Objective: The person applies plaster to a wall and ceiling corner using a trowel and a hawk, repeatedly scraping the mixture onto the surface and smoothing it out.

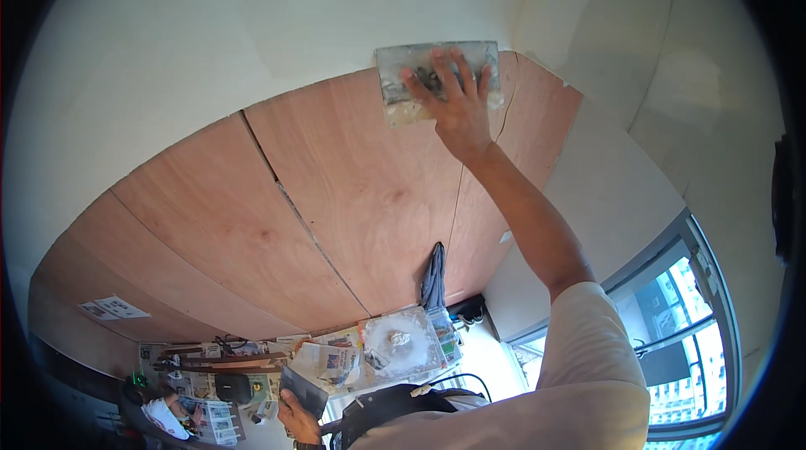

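Observation:
Overhead, my right hand [462,114] is raised with its fingers spread across the face of a wide putty blade [403,64]. The thin, greyish, rectangular blade lies over the border where a smooth off-white plastered surface [277,22] meets reddish plywood panels [336,164]. Pale smears mark its lower edge. Low in the view, my left hand [300,418] is closed on a dark grey flat plate [304,391], held near my body. What is on the plate's far side, if anything, is hidden.
Below are newspaper sheets [332,362], a whitish plaster-stained board [403,339] with a small lump on it, and a dark hanging cloth [433,278]. A window [672,341] is at the right. Another person [166,416] sits at the lower left.

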`<state>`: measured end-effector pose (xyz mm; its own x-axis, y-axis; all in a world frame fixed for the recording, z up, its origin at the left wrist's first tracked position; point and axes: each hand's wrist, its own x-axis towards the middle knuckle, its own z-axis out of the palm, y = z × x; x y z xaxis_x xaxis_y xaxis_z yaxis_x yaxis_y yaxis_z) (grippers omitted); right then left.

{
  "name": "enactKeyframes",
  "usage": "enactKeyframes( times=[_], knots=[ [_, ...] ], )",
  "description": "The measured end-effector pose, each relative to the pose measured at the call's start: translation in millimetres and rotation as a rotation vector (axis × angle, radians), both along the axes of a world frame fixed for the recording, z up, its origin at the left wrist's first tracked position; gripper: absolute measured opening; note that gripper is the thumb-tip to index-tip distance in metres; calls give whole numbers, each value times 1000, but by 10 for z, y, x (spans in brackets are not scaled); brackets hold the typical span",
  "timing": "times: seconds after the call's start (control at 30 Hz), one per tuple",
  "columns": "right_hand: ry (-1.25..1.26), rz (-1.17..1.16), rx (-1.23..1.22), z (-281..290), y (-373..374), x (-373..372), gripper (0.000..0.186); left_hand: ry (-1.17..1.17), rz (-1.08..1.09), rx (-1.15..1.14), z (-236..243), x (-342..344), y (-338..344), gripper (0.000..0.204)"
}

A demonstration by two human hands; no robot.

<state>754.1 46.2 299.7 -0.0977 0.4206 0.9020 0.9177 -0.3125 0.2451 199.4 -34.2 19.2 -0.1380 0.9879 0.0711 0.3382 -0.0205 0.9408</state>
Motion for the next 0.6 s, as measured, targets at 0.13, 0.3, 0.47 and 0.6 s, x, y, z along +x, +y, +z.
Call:
enactKeyframes(
  times=[0.13, 0.3, 0.47, 0.6],
  knots=[
    [27, 21, -49, -268, -96, -29, 79, 114, 11, -5, 236, 107, -49, 56],
    [110, 148, -54, -722, -322, -372, 70, 43, 71, 80, 206, 102, -70, 56],
    [993, 694, -225, -971, -743, -1154, 65, -282, 63, -12, 224, 67, 25, 44],
    [1554, 1173, -261, -1229, -930, -1769, 48, -1025, 22, -248, 403, 269, 114, 39]
  ],
)
